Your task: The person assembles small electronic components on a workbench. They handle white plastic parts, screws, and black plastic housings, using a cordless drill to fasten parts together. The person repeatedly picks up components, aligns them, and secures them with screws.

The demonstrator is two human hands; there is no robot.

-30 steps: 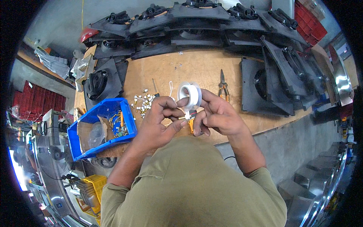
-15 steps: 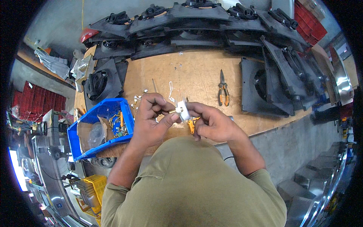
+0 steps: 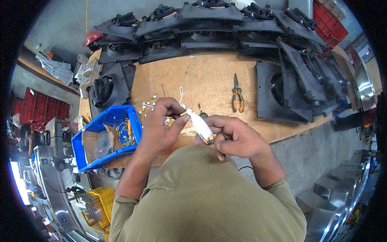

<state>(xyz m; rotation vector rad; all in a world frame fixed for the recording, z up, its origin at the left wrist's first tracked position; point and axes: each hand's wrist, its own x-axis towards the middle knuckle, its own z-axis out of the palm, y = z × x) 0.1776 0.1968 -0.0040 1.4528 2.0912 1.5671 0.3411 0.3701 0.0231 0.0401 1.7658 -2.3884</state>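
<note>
1. My only feed was the head view, and it looked down over a wooden table [image 3: 217, 70] that filled the middle of the frame.
2. Just left of centre, I saw the left hand [image 3: 161, 127] with thumb and fingertips pinched on a small brass fitting [image 3: 184, 113].
3. White tape [image 3: 200, 127] slanted down to the right from that fitting, near the frame's centre. I could not tell where roll ended and strip began.
4. The right hand [image 3: 238, 137], right of centre, had its fingers curled about the tape's lower end, gripping it.
5. Just above the tape lay a dark-handled tool [image 3: 202, 115] with a thin tip, partly hidden.
6. Loose white-and-brass fittings [image 3: 149, 105] were scattered left of centre, beyond the left hand. A white looped cord [image 3: 181, 93] lay to their right.
7. Pliers [image 3: 236, 91] with orange-and-black handles rested right of centre, above the right hand and apart from it.
8. A blue bin [image 3: 137, 121] stood at the lower left of the table, with brass parts and a clear plastic bag inside.
9. Black panels [image 3: 211, 18] lined the top of the frame, with more at the right and upper left.
</note>
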